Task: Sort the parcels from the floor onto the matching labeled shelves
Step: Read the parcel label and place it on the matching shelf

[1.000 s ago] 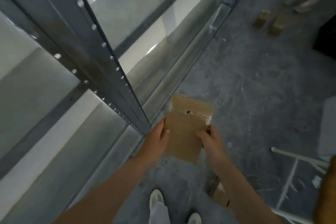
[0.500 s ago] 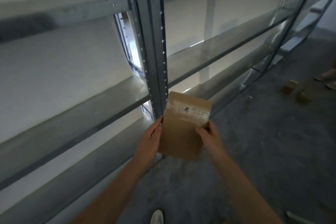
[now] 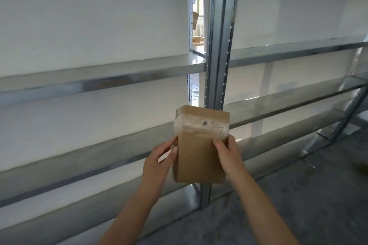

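Observation:
A small brown cardboard parcel (image 3: 199, 153) with clear tape across its upper part is held upright in front of me. My left hand (image 3: 159, 161) grips its left edge and my right hand (image 3: 229, 155) grips its right edge. Behind it stands a grey metal shelving unit, with its upright post (image 3: 218, 45) directly behind the parcel. Bare shelf boards run left (image 3: 99, 73) and right (image 3: 288, 51) of the post at several heights. No shelf labels are readable.
Grey concrete floor (image 3: 298, 195) lies at the lower right. Through the gap beside the post, cardboard boxes (image 3: 196, 20) show in the room behind. The white wall backs the shelves.
My view has swung up from the floor to face the shelves. The parcel has been raised with both hands still on it; the floor parcels and my feet have left view.

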Demonstrator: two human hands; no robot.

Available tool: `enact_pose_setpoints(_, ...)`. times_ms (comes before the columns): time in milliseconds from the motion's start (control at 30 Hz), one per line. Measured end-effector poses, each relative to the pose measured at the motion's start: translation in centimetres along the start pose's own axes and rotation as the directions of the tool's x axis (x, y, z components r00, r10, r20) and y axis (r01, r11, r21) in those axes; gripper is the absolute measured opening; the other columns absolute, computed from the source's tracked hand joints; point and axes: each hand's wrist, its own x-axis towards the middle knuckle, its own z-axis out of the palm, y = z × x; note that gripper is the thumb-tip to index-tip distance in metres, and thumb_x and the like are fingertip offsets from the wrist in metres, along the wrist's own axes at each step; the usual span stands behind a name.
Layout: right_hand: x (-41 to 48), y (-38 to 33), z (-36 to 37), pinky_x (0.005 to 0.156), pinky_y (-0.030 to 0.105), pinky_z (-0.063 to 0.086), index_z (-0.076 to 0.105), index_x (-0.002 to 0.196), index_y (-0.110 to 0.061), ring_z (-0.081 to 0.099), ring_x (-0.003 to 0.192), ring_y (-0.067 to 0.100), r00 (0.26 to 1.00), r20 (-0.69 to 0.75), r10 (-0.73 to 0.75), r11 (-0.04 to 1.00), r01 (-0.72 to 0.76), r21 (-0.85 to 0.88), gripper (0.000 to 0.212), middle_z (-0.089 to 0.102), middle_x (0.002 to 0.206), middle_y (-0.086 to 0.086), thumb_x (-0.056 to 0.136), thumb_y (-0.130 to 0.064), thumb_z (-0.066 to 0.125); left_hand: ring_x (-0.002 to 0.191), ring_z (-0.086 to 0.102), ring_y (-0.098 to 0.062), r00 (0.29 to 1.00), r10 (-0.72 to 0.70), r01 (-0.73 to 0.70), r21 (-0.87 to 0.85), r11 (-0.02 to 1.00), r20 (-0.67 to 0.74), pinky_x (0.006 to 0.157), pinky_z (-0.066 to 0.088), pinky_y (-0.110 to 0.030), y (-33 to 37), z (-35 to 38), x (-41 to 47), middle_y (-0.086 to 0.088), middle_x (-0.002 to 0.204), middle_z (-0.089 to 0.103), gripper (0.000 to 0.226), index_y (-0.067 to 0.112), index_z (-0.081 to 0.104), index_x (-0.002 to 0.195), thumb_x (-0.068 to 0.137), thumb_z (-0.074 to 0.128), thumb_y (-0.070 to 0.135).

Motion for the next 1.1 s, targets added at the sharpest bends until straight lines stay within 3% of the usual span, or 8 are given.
enact_pose_setpoints(167, -0.5, -4.5, 3.8, 0.110, 0.048, 0.039, 0.047, 0.134, -0.033, 0.046, 0.127, 0.019, 0.984, 0.113, -0.135, 0.986, 0.145, -0.079, 0.041, 0.051, 0.136, -0.003, 0.095, -0.039, 0.052, 0.122, 0.066, -0.007, 0.996, -0.018, 0.008, -0.113, 0.994, -0.088, 0.110, 0.051, -0.041, 1.6, -4.7, -0.3, 0.020, 0.129, 0.071, 0.034, 0.046, 0.068, 0.130, 0.097, 0.065, 0.040)
enact_pose_setpoints(400, -2.3, -7.5, 10.3, 0.110, 0.050, 0.037, 0.046, 0.126, -0.042, 0.044, 0.125, 0.018, 0.962, 0.224, -0.155, 0.986, 0.166, -0.031, 0.030, 0.049, 0.133, -0.005, 0.097, -0.042, 0.049, 0.128, 0.064, -0.014, 0.984, -0.069, 0.017, -0.304, 0.952, -0.161, 0.113, 0.047, -0.050, 1.5, -10.8, -1.4, 0.012, 0.133, 0.071, 0.037, 0.039, 0.066, 0.132, 0.095, 0.064, 0.040)
enact_pose_setpoints(467, -3.0, -8.0, 13.0, 0.111, 0.052, 0.037, 0.047, 0.132, -0.041, 0.043, 0.128, 0.021, 0.962, 0.223, -0.160, 0.985, 0.170, -0.026, 0.039, 0.049, 0.136, -0.004, 0.094, -0.046, 0.049, 0.124, 0.067, -0.015, 0.978, -0.099, 0.028, -0.352, 0.936, -0.185, 0.112, 0.047, -0.049, 1.2, -12.8, -1.8, 0.006, 0.130, 0.073, 0.037, 0.032, 0.063, 0.135, 0.097, 0.063, 0.033)
enact_pose_setpoints(567, -4.6, -8.6, 17.1, 0.112, 0.052, 0.036, 0.044, 0.140, -0.042, 0.041, 0.133, 0.021, 0.948, 0.271, -0.165, 0.984, 0.178, -0.027, 0.063, 0.049, 0.137, -0.006, 0.079, -0.059, 0.047, 0.122, 0.068, -0.020, 0.948, -0.192, 0.075, -0.411, 0.909, -0.253, 0.114, 0.046, -0.049, 0.4, -16.4, -2.7, 0.000, 0.129, 0.073, 0.058, 0.025, 0.055, 0.140, 0.087, 0.067, 0.044)
enact_pose_setpoints(800, -8.3, -10.0, 24.8, 0.112, 0.050, 0.037, 0.043, 0.141, -0.040, 0.043, 0.128, 0.017, 0.909, 0.379, -0.173, 0.982, 0.186, 0.000, 0.043, 0.046, 0.132, -0.009, 0.099, -0.049, 0.044, 0.130, 0.062, -0.018, 0.913, -0.244, 0.106, -0.387, 0.916, -0.327, 0.119, 0.039, -0.048, -1.6, -24.7, -4.5, 0.003, 0.139, 0.067, 0.122, 0.024, 0.044, 0.152, 0.053, 0.075, 0.087)
enact_pose_setpoints(900, -9.5, -10.2, 27.2, 0.110, 0.051, 0.040, 0.041, 0.141, -0.038, 0.047, 0.127, 0.019, 0.899, 0.411, -0.152, 0.986, 0.169, -0.005, 0.047, 0.048, 0.138, -0.006, 0.098, -0.056, 0.043, 0.129, 0.060, -0.015, 0.920, -0.208, 0.083, -0.354, 0.932, -0.331, 0.115, 0.044, -0.041, -0.9, -27.2, -5.6, 0.003, 0.137, 0.067, 0.103, 0.022, 0.050, 0.149, 0.066, 0.070, 0.078)
enact_pose_setpoints(1000, -10.9, -10.3, 29.0, 0.105, 0.047, 0.045, 0.043, 0.135, -0.038, 0.052, 0.120, 0.017, 0.886, 0.436, -0.155, 0.985, 0.171, 0.001, 0.051, 0.051, 0.134, -0.006, 0.092, -0.063, 0.049, 0.119, 0.062, -0.010, 0.915, -0.195, 0.065, -0.347, 0.936, -0.353, 0.089, 0.050, -0.024, -0.7, -29.0, -6.4, 0.005, 0.129, 0.069, 0.075, 0.021, 0.054, 0.145, 0.080, 0.061, 0.058)
enact_pose_setpoints(1100, -11.9, -10.5, 30.2, 0.094, 0.039, 0.049, 0.043, 0.127, -0.039, 0.056, 0.112, 0.014, 0.879, 0.443, -0.178, 0.981, 0.192, 0.014, 0.052, 0.055, 0.128, -0.008, 0.085, -0.065, 0.057, 0.117, 0.061, -0.007, 0.908, -0.194, 0.055, -0.352, 0.934, -0.372, 0.085, 0.049, -0.021, -0.7, -30.5, -6.9, 0.007, 0.129, 0.068, 0.075, 0.021, 0.052, 0.147, 0.081, 0.063, 0.055)
